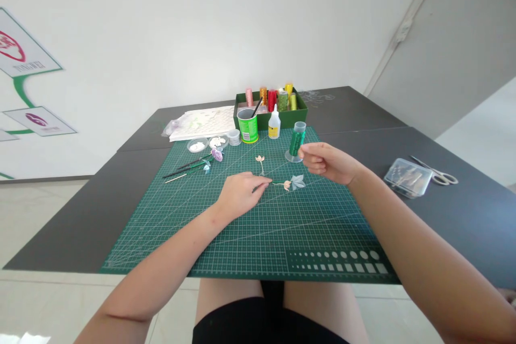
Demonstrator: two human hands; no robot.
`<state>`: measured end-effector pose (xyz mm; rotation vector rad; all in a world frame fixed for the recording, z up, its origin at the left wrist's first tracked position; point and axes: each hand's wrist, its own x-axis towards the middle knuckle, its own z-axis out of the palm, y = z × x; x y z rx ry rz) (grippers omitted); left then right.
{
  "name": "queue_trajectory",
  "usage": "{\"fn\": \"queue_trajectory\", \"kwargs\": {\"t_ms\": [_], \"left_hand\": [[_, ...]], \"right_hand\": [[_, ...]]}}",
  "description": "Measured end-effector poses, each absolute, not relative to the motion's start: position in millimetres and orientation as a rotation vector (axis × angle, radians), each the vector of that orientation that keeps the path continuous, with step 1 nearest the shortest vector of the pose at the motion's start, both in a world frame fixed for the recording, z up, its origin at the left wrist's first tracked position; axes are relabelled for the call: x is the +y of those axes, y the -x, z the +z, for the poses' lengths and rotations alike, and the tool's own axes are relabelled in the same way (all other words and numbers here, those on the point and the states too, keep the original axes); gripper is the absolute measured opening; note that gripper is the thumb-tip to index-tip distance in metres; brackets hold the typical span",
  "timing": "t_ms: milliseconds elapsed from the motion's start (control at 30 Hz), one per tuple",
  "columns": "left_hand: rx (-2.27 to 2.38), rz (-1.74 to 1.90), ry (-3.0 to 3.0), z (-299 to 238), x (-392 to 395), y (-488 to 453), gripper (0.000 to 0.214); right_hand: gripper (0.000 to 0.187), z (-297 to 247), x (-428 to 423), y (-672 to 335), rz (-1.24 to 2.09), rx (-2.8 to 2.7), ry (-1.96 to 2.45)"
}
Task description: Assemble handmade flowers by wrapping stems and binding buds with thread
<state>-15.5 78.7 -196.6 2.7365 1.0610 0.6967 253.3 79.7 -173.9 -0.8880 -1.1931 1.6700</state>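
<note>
My left hand [244, 191] rests over the cutting mat, its fingers closed on the thin green flower stem [277, 183]. That stem carries a small peach flower [287, 185] and a pale blue flower [298, 182] at its right end. Just beyond my fingers, another peach blossom [260, 159] stands on a fine stalk. My right hand [326, 160] is raised on the right with thumb and fingertips pinched together; any thread between them is too fine to make out. Right beside those fingertips, the spool of green thread [297, 140] stands upright on its clear base.
The green cutting mat [242, 247] covers the table's middle. Behind lie a box of thread spools [290, 118], a glue bottle [274, 126], a green can [248, 129] and small dishes [197, 145]. Finished flowers [216, 156] lie left; a plastic case [408, 177] and scissors [443, 178] lie right.
</note>
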Motion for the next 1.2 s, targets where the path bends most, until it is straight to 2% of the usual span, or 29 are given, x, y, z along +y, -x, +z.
{"fn": "queue_trajectory", "kwargs": {"t_ms": [267, 467, 767, 867, 967, 1100, 1200], "left_hand": [[1.324, 0.615, -2.645, -189, 81, 16, 0.023], [1.615, 0.877, -2.433, -185, 83, 19, 0.023], [1.44, 1.129, -2.023, -186, 95, 21, 0.021], [1.25, 1.179, -1.773, -187, 101, 22, 0.022], [1.107, 1.139, -1.486, -186, 104, 22, 0.027], [0.998, 1.09, -1.261, -183, 102, 19, 0.03], [0.932, 1.062, -1.217, -183, 99, 18, 0.028]], "right_hand": [[0.023, -168, 77, -278, 1.697, -1.283, 0.843], [0.039, -171, 76, -276, 1.966, -1.396, 0.81], [0.052, -176, 71, -247, 2.07, -1.805, 0.575], [0.046, -171, 70, -246, 1.849, -1.92, 0.68], [0.031, -169, 73, -244, 1.469, -1.72, 0.881], [0.036, -173, 79, -237, 0.913, -1.423, 1.104], [0.024, -175, 78, -231, 0.772, -1.386, 1.117]]}}
